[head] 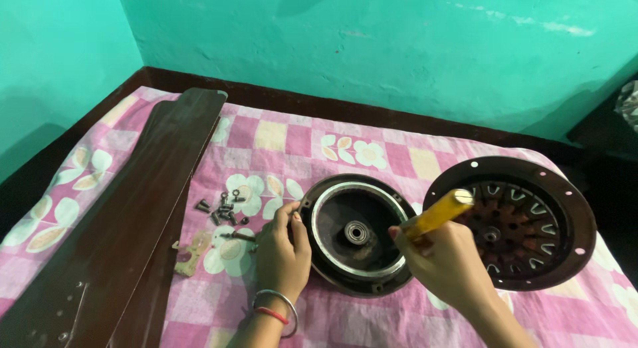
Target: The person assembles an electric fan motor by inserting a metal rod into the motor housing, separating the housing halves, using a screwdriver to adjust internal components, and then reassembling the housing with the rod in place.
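Note:
A round dark fan motor housing (355, 234) with a silver inner ring and a central bearing lies open-side up on the pink checked cloth. My left hand (282, 252) grips its left rim; bangles sit on that wrist. My right hand (442, 261) is closed around a yellow-handled tool (438, 214), handle pointing up and right, its tip hidden at the housing's right rim. To the right lies the second housing half (515, 222), dark brown with copper windings and several rim holes.
Long dark brown fan blades (126, 215) lie stacked at the left. A small heap of screws (224, 210) and a brass-coloured bracket (191, 254) rest between the blades and the housing. A turquoise wall stands behind; the dark bed frame (372, 112) edges the cloth.

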